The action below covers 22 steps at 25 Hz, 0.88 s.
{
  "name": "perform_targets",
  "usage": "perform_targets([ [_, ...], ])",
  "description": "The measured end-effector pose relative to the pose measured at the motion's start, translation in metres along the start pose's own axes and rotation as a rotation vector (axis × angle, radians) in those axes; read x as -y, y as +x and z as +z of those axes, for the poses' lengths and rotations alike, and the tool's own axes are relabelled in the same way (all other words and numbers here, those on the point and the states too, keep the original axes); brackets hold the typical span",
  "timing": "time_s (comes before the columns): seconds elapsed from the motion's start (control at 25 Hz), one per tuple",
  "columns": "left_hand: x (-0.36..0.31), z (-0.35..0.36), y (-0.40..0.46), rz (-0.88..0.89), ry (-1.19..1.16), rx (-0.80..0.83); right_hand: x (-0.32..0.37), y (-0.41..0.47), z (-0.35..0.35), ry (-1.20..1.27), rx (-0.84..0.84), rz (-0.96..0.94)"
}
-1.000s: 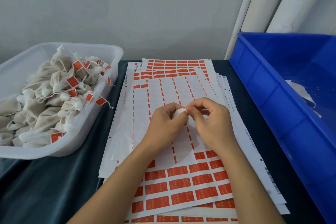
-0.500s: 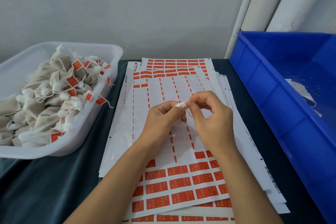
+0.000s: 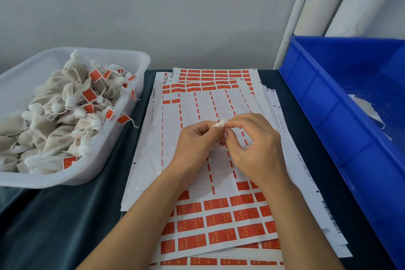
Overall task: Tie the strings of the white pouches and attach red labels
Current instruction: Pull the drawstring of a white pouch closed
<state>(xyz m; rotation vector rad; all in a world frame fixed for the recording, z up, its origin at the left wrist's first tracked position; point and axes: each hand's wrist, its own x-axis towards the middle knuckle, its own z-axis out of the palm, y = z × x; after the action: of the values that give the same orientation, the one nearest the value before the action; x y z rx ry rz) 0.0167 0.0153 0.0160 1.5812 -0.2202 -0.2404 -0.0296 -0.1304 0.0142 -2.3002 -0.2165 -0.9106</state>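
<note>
Here, a dark cloth-covered table (image 3: 65,226) is seen spread across the whole view, and everything else is placed against the stack of label sheets (image 3: 219,103) laid down its middle. To the right of the sheets, a large blue bin (image 3: 317,94) is set on the table, with a scrap of white material (image 3: 368,109) lying inside it. To the left of the sheets, a clear plastic tub (image 3: 135,68) is filled with finished white pouches (image 3: 54,103), most of them tied and tagged with small red labels (image 3: 88,94). Behind the sheets, on the right, white pipes (image 3: 328,2) are propped against the grey wall.

On the top sheet, many labels are already peeled away in the middle rows, while full rows of red labels are left near its front edge and its far end.

Above the middle of the sheets, the two hands are brought together. The left hand (image 3: 195,144) is curled, and a small white pouch (image 3: 219,124) is pinched at its fingertips. The right hand (image 3: 256,147) is curled too, thumb and forefinger closed on the same white bundle from the other side. The string itself cannot be made out between the fingers.
</note>
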Motion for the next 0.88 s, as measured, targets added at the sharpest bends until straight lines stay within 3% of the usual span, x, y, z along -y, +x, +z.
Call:
perform_targets([
  [0.48, 0.005, 0.005, 0.0, 0.165, 0.201, -0.031, 0.002, 0.0, 0.01, -0.211, 0.157, 0.184],
  [0.68, 0.006, 0.004, 0.001, 0.141, 0.23, 0.021, 0.0, 0.0, 0.006, -0.091, 0.253, 0.236],
  [0.88, 0.001, -0.001, 0.0, 0.171, 0.062, 0.061, 0.006, -0.002, 0.008, 0.128, 0.223, 0.3],
])
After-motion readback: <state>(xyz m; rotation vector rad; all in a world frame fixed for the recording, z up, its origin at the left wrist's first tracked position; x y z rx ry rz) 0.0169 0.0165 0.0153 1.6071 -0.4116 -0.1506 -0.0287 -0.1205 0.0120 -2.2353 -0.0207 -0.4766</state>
